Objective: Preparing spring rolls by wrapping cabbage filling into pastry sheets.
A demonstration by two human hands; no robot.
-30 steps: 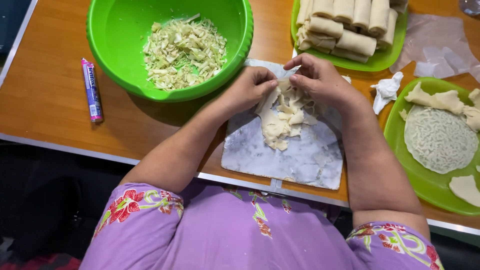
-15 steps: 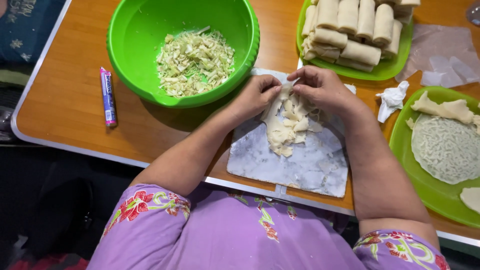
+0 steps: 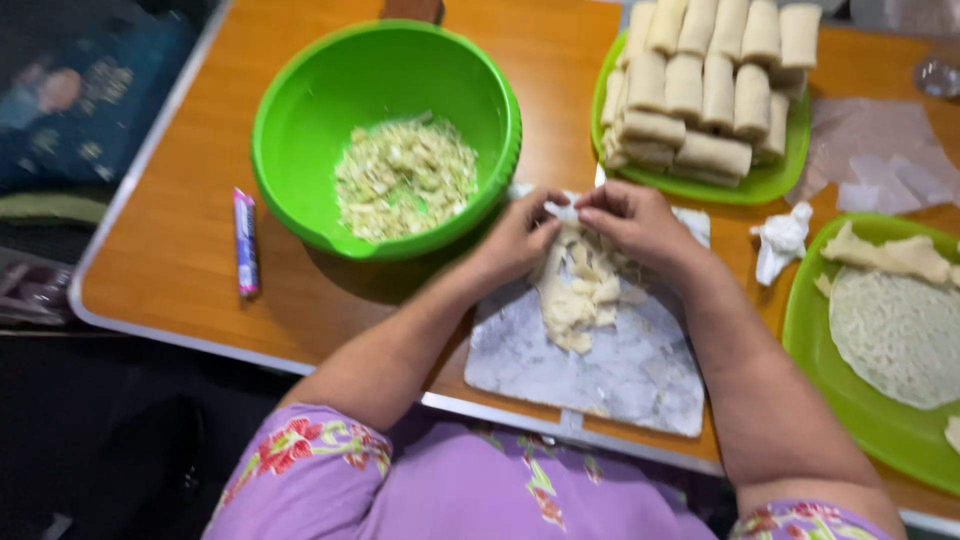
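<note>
Since the earlier frame the view has drifted, so the bowl and tray sit nearer the middle, while both hands stay over the wrapper at the board's far edge. From the left: one tube (image 3: 245,243) lies on the table (image 3: 170,250); one green bowl (image 3: 300,110) holds shredded filling (image 3: 405,178). The left hand (image 3: 520,240) and right hand (image 3: 635,222) meet, fingers narrowed, pinching the top edge of the pale wrapper (image 3: 578,290), which lies crumpled on the marble board (image 3: 600,375). Behind, one green tray (image 3: 745,185) carries about a dozen rolls (image 3: 700,85). One crumpled scrap (image 3: 780,240) lies beside it. At right, one green plate (image 3: 830,380) holds flat wrappers (image 3: 895,335).
</note>
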